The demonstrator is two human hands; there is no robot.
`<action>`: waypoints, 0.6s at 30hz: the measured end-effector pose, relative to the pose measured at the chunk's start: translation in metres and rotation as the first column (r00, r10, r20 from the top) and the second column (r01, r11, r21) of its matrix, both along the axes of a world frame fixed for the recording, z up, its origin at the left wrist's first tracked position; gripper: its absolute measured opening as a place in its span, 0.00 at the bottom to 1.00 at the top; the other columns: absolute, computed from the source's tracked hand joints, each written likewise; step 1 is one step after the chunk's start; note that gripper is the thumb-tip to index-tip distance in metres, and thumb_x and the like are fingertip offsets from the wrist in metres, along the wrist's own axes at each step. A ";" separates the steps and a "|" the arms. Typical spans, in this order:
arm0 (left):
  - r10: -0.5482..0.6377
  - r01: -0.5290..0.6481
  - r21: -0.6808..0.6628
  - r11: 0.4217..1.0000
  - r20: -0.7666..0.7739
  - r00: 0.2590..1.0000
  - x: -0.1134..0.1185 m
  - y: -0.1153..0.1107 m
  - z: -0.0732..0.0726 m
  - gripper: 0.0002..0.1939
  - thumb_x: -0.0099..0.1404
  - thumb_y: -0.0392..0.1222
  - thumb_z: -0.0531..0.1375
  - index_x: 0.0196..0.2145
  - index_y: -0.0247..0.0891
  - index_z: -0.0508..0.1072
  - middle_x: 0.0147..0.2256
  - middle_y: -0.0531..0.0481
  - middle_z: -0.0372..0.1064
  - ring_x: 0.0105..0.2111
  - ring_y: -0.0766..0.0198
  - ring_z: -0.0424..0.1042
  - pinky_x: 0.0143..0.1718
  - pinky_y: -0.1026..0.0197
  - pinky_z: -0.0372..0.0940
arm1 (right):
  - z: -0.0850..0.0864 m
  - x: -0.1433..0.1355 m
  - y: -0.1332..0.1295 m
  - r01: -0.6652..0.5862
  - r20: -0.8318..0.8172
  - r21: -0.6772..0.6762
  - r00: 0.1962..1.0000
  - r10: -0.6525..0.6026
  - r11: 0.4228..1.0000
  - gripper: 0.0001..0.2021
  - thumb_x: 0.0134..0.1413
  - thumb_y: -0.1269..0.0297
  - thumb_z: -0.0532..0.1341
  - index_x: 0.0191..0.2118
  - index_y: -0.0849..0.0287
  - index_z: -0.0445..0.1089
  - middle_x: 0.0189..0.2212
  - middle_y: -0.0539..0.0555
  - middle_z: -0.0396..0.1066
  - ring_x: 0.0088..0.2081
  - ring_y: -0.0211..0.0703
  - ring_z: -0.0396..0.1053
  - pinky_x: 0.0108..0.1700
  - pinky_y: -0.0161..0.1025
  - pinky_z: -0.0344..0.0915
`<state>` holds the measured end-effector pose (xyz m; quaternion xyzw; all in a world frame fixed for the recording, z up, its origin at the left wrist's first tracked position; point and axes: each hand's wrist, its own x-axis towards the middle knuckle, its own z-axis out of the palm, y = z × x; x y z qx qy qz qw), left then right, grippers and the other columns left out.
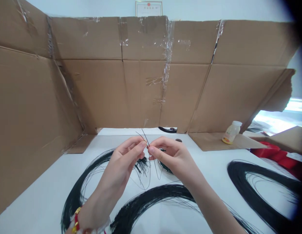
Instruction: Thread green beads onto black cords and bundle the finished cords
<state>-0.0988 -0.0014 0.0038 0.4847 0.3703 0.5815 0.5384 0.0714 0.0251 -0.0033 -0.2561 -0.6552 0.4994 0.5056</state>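
Thin black wires (155, 166) run between my two hands over the white table, their ends sticking up above the fingertips. My left hand (130, 154) pinches a wire between thumb and forefinger. Close beside it, my right hand (168, 152) pinches a wire too, its fingertips almost touching the left ones. Behind and below the hands lies a small bunch of short black wire ends (141, 166). A round dark-rimmed item (165, 167) is partly hidden by my right hand. What exactly sits between the fingertips is too small to make out.
Curved bundles of black wire lie at the left (76, 185), front (151, 196) and right (253, 185) of the white table (39, 201). Taped cardboard walls (99, 87) stand behind and left. A white-capped bottle (232, 132) stands on a cardboard flap; red items (272, 152) lie beyond.
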 end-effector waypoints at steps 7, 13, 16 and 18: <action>-0.053 0.058 0.092 0.994 -0.054 0.997 0.003 -0.002 0.001 0.11 0.64 0.48 0.68 0.28 0.41 0.76 0.26 0.56 0.65 0.30 0.67 0.64 0.35 0.66 0.62 | 0.000 0.001 0.001 -0.202 -0.075 -0.133 0.978 0.194 0.970 0.10 0.58 0.57 0.70 0.33 0.57 0.74 0.32 0.51 0.75 0.36 0.41 0.73 0.45 0.40 0.72; 0.014 0.016 0.200 0.980 -0.148 0.989 -0.005 0.003 -0.002 0.06 0.64 0.48 0.70 0.35 0.46 0.81 0.34 0.54 0.76 0.35 0.65 0.72 0.39 0.65 0.67 | -0.005 0.006 0.010 -0.523 -0.231 -0.276 0.850 0.473 0.806 0.11 0.63 0.58 0.67 0.34 0.59 0.70 0.28 0.48 0.67 0.30 0.35 0.68 0.38 0.35 0.72; -0.050 0.079 0.239 0.968 -0.122 0.991 -0.009 0.005 -0.001 0.06 0.63 0.47 0.71 0.37 0.48 0.83 0.31 0.54 0.78 0.33 0.64 0.75 0.38 0.63 0.70 | -0.006 0.007 0.013 -0.638 -0.274 -0.306 0.770 0.577 0.706 0.12 0.61 0.59 0.68 0.33 0.60 0.70 0.26 0.47 0.61 0.26 0.33 0.61 0.32 0.33 0.70; -0.122 0.145 0.271 0.952 -0.101 0.987 -0.011 0.005 -0.001 0.05 0.62 0.46 0.72 0.36 0.48 0.84 0.31 0.53 0.80 0.33 0.62 0.77 0.38 0.62 0.72 | -0.005 0.008 0.013 -0.699 -0.310 -0.324 0.715 0.627 0.637 0.12 0.61 0.59 0.68 0.33 0.61 0.69 0.25 0.47 0.57 0.25 0.32 0.55 0.28 0.31 0.66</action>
